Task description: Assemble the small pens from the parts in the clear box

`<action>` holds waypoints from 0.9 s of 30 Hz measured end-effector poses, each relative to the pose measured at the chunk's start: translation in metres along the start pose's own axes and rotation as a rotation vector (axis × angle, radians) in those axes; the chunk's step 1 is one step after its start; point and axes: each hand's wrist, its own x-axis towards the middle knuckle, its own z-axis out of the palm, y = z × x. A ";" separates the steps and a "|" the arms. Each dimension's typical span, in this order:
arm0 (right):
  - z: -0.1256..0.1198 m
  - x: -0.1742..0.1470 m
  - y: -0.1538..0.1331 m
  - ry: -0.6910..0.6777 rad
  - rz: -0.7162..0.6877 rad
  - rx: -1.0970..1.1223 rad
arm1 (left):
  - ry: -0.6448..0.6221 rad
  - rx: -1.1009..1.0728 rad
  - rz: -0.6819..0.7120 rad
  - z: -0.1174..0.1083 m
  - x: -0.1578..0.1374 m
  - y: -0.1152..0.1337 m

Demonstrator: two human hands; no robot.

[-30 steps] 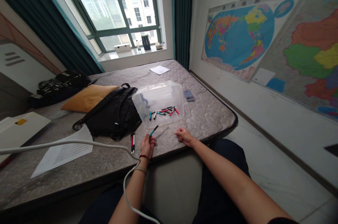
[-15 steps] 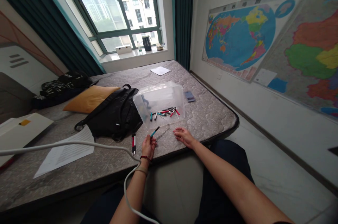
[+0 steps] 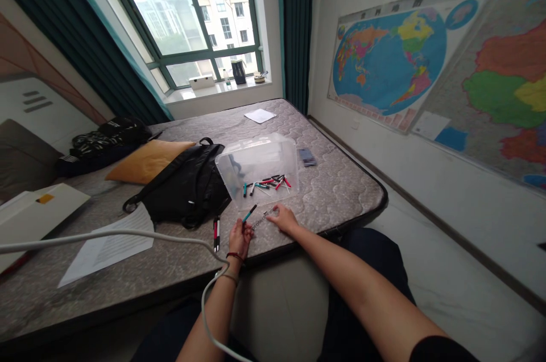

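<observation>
My left hand (image 3: pixel 240 235) is closed on a teal pen (image 3: pixel 249 214), its black end pointing up and away. To its right, my right hand (image 3: pixel 283 218) hovers low over the mattress, thumb and forefinger curved with a gap between them. Dark printed lettering (image 3: pixel 259 222) on the mattress shows near those fingertips. Just beyond both hands stands a clear plastic box (image 3: pixel 260 152), open toward me, with several red, teal, black and white pens (image 3: pixel 273 182) in it. Left of my left hand, a red pen (image 3: pixel 215 234) and a black-and-white pen (image 3: pixel 218 234) lie side by side.
A black backpack (image 3: pixel 187 185) touches the box's left side. A pale cable (image 3: pixel 162 237) crosses in front at left, over a printed sheet (image 3: pixel 113 245). A blurred flat item (image 3: pixel 307 157) lies right of the box on the mattress (image 3: pixel 350 191).
My right hand has moved left, closer to the teal pen, and its fingers have curled inward. My left hand keeps its hold on the pen. The view has shifted slightly.
</observation>
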 end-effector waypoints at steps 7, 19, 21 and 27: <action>0.032 0.020 -0.015 0.009 -0.084 -0.168 | -0.017 -0.041 -0.020 0.001 0.001 -0.001; 0.010 0.017 -0.008 -0.207 0.005 0.038 | -0.018 -0.064 -0.022 0.000 0.003 -0.002; 0.005 0.018 -0.006 -0.272 0.045 0.102 | -0.021 -0.065 -0.018 0.000 0.002 -0.002; -0.005 0.025 -0.007 -0.125 0.166 0.492 | -0.004 -0.045 -0.003 0.001 0.000 -0.003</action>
